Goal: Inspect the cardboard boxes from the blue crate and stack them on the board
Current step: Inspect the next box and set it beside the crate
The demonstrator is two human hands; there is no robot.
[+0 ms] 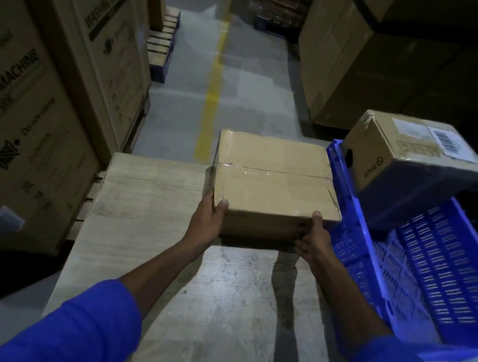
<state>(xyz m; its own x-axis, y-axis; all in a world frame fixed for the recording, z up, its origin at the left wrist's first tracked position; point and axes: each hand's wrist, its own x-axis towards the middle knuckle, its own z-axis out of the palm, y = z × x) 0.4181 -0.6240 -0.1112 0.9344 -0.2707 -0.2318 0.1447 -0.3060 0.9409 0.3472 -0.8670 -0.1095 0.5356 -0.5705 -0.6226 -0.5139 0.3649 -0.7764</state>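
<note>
Over the board (146, 200), the left hand (207, 222) and right hand (313, 238) grip a taped cardboard box (271, 175) by its near corners. Placing step: lower it flat; another box (412, 162) waits in the blue crate (444, 278).

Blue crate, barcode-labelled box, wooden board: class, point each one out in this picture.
blue crate (443, 281), head view, slatted floor.
barcode-labelled box (391, 165), head view, brown side face.
wooden board (146, 200), head view, bare top left of the held box.

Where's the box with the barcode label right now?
In the head view, the barcode-labelled box sits far right, tilted, in the blue crate, resting against the crate's far end, right of the taped box held in both hands.
</note>
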